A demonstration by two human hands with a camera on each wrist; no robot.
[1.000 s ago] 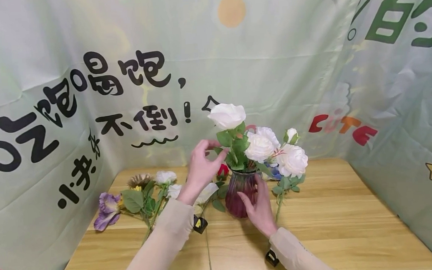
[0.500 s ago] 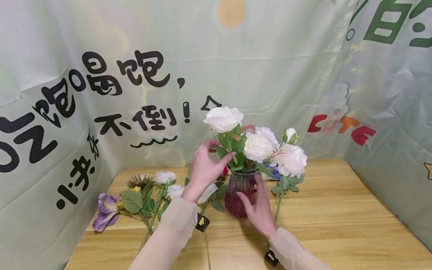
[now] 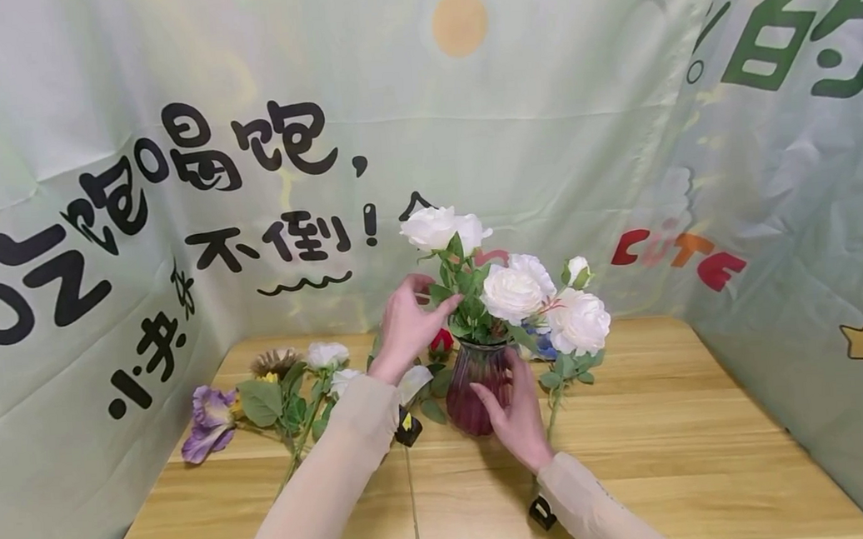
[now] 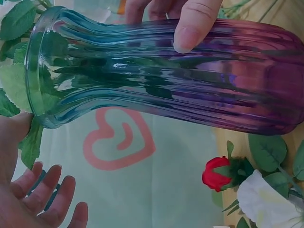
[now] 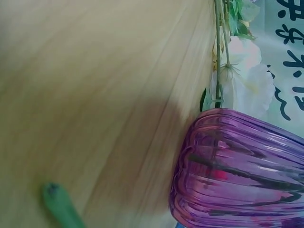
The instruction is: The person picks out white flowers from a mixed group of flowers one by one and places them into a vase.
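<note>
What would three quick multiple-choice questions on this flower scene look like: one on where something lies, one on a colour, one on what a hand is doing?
1. Where does the purple flower lie?
A. in the vase
B. on the table, far left
C. in the right hand

2. What colour is the lower part of the vase?
A. purple-red
B. yellow
C. black

3. What is the right hand doing?
A. lying flat on the table
B. pinching a leaf
C. holding the vase's side

Answers: 1 B, it lies flat at the left end of the loose stems. 2 A, both wrist views show purple glass. 3 C, its fingers wrap the vase.
</note>
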